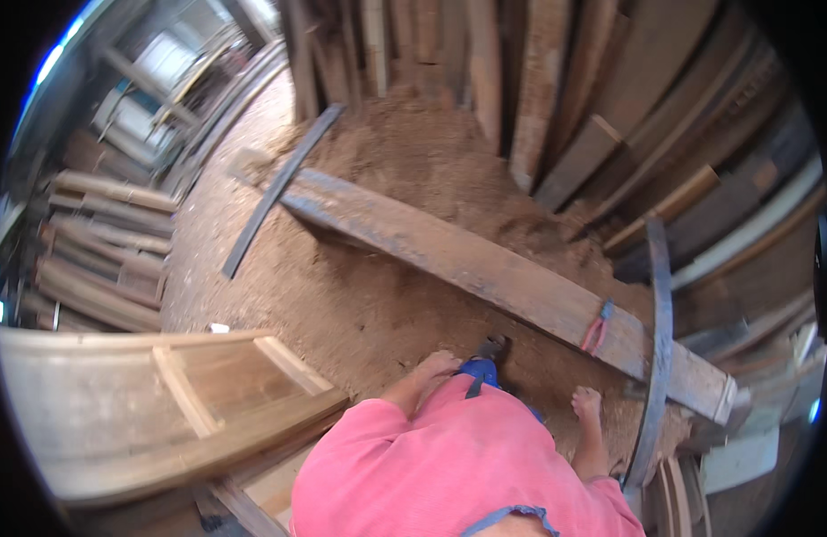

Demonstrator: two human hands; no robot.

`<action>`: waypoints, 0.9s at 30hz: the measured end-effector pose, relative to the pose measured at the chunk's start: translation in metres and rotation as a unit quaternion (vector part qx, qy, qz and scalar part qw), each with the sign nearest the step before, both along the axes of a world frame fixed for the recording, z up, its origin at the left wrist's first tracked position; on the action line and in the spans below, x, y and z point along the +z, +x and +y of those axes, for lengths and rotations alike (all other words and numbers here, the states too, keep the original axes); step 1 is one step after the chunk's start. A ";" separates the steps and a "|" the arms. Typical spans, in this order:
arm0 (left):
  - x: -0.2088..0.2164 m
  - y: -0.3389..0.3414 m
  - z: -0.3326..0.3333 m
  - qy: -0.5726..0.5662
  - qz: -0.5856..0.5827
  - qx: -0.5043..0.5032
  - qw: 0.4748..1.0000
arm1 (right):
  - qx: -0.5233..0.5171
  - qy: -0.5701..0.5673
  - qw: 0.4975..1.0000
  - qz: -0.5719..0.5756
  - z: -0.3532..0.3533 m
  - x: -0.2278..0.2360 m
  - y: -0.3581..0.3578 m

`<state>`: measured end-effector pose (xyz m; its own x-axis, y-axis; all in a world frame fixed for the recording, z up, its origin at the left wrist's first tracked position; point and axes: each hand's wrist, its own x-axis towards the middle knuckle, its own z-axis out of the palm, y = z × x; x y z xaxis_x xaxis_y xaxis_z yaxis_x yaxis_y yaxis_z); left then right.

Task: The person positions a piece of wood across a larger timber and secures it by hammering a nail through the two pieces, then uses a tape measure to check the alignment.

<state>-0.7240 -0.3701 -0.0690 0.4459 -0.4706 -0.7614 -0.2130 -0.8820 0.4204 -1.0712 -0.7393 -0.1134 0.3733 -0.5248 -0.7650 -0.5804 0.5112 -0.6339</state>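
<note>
I am standing in a pink shirt (pixel 449 447) among stacks of timber, facing 1 long wooden beam (pixel 467 255) that is running diagonally from my far left to my near right. My left hand (pixel 439 365) is hanging beside my blue garment (pixel 479 370), short of the beam; its fingers are blurring, and I cannot tell whether its grip is released or clenched. My right hand (pixel 586 403) is hanging lower right, near the beam's edge and apart from it; its fingers are looking partly curled, but I cannot tell how firmly they are closing. Red-handled pliers (pixel 594 336) are resting on the beam's upper face, ahead of my right hand. 2 dark bars are crossing the beam, 1 at the far left end (pixel 284 190) and 1 to the right of the pliers (pixel 661 340). A framed wooden panel (pixel 185 391) is lying at lower left; planks (pixel 543 80) are standing beyond the brown, dusty ground (pixel 369 143).
</note>
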 end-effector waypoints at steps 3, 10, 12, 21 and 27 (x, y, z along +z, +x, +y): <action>-0.006 0.023 -0.005 0.023 0.034 -0.112 0.993 | -0.036 -0.011 0.996 -0.078 0.039 0.018 0.040; 0.049 0.059 -0.149 -0.009 0.005 -0.208 0.978 | 0.124 -0.219 0.954 0.160 0.067 0.028 0.044; 0.061 0.072 -0.188 -0.129 0.007 -0.211 0.969 | 0.018 -0.203 0.962 0.180 0.080 0.030 0.031; 0.067 0.070 -0.349 -0.159 -0.139 -0.396 0.893 | -0.159 -0.038 0.941 0.297 0.135 0.053 -0.021; 0.073 -0.043 -0.420 -0.231 -0.228 -0.549 0.771 | -0.136 -0.059 0.958 0.247 0.162 0.014 -0.071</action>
<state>-0.7669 -0.7904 0.0041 -0.2417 -0.9284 -0.2824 -0.9423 0.1550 0.2968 -1.1419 -0.5775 -0.0991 -0.1805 -0.6456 -0.7421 -0.6802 0.6269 -0.3799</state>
